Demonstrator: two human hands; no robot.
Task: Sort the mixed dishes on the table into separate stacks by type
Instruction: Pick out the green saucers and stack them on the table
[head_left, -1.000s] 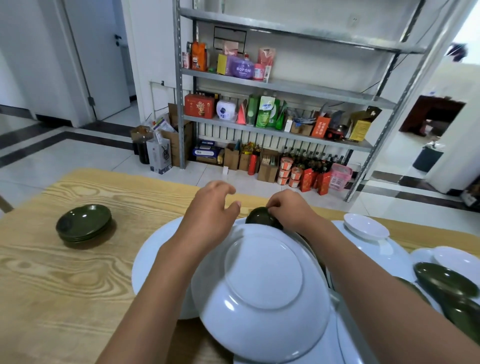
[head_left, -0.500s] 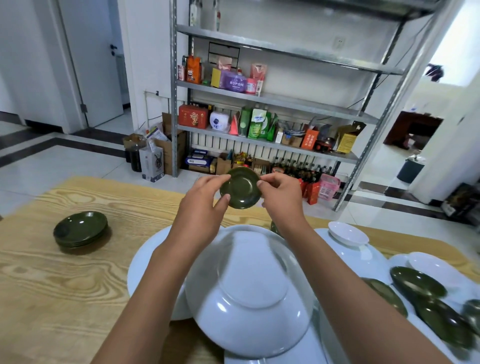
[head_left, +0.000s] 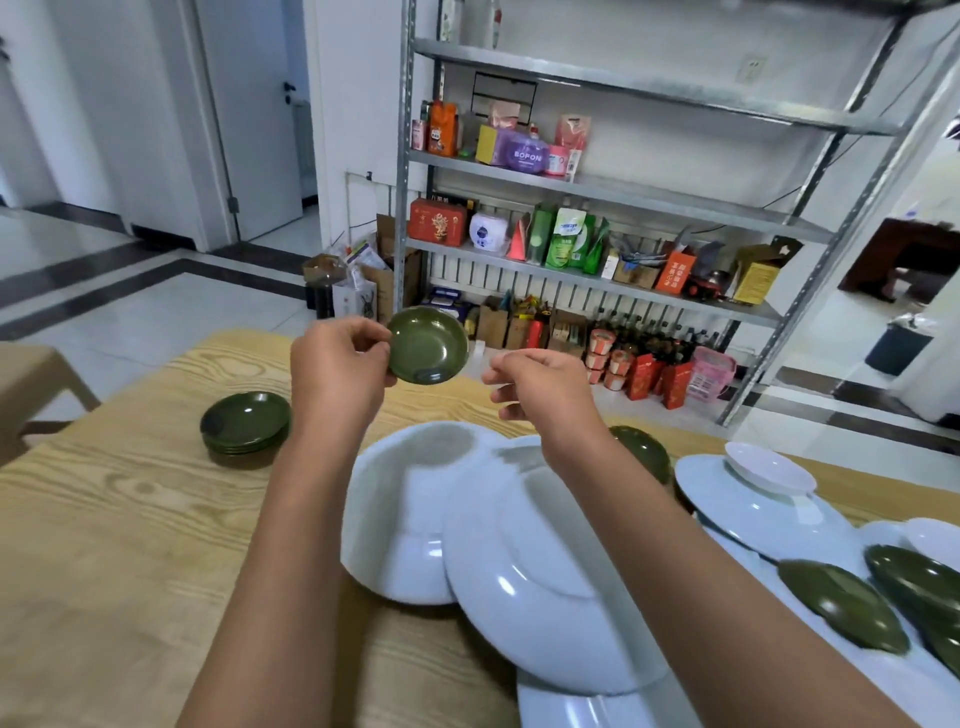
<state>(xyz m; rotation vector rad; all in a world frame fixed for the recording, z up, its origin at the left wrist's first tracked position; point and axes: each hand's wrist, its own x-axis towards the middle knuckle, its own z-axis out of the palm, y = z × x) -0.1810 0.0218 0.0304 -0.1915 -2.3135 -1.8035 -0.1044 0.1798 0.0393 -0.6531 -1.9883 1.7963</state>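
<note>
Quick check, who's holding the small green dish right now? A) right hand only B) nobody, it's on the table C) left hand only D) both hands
C: the left hand pinches the small green dish by its rim in the air, while the right hand is off it, fingers empty.

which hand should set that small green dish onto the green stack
Left. The left hand already pinches the small green dish, and the stack of green dishes sits on that side of the wooden table. The right hand is off the dish, empty.
</note>
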